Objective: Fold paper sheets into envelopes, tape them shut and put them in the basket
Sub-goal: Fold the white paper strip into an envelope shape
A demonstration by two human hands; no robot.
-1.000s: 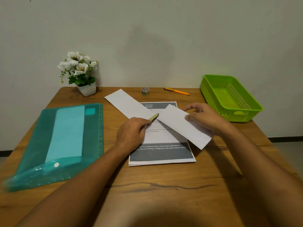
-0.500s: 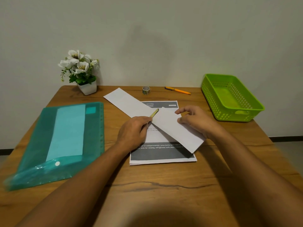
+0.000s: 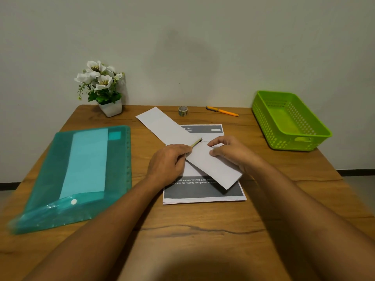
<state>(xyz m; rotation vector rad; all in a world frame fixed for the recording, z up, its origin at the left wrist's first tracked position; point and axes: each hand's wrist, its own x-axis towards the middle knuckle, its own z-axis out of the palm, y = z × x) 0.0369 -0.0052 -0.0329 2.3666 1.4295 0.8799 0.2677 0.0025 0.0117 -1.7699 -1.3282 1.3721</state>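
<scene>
One folded paper strip [image 3: 168,128] is lying slantwise across one printed sheet [image 3: 203,191] on the worktop [image 3: 203,240]. The left grip [image 3: 168,165] is clutching one thin yellowish stick [image 3: 196,142] against the strip, and the right grip [image 3: 233,153] is pinching its far edge. One green basket [image 3: 292,142], one tape roll [image 3: 183,110] and one pen [image 3: 223,111] are sitting behind.

A plain, pale grey-green wall [image 3: 203,37] stands behind a wooden table [image 3: 203,240] whose grain shows a dark crack; soft, even light falls on both. At right a dark skirting [image 3: 355,171] meets a pale floor [image 3: 363,191]
</scene>
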